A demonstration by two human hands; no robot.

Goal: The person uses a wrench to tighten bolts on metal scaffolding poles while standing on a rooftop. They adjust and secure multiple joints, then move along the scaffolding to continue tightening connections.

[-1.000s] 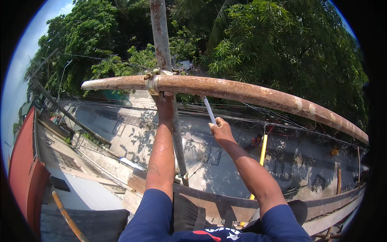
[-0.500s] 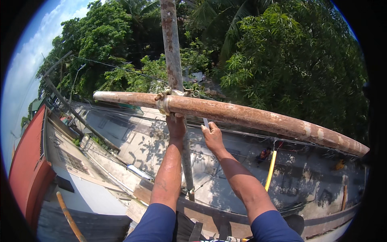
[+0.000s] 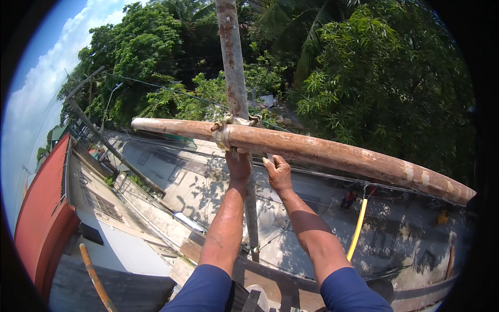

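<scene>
A rusty horizontal scaffold pipe (image 3: 322,147) crosses an upright pipe (image 3: 232,62). A scaffold clamp (image 3: 222,134) joins them at the crossing. My left hand (image 3: 239,165) reaches up beneath the crossing, its fingers curled at the clamp's lower side and partly hidden by it. To its right, my right hand (image 3: 279,174) is closed just below the horizontal pipe. A short piece of a flat grey metal handle (image 3: 270,156) shows above its thumb; the handle's far end is hidden behind the pipe.
Far below lies a paved street (image 3: 208,177) with a person (image 3: 348,199) on it. Wires (image 3: 322,173) run behind the pipe. A yellow strip (image 3: 357,229) hangs at right. Planks (image 3: 270,281) lie below me, a red roof (image 3: 44,208) at left, trees (image 3: 384,78) beyond.
The whole view has shifted slightly, so pipes and hands appear further right. Less of the flat metal handle shows above my right hand. My left hand stays at the clamp.
</scene>
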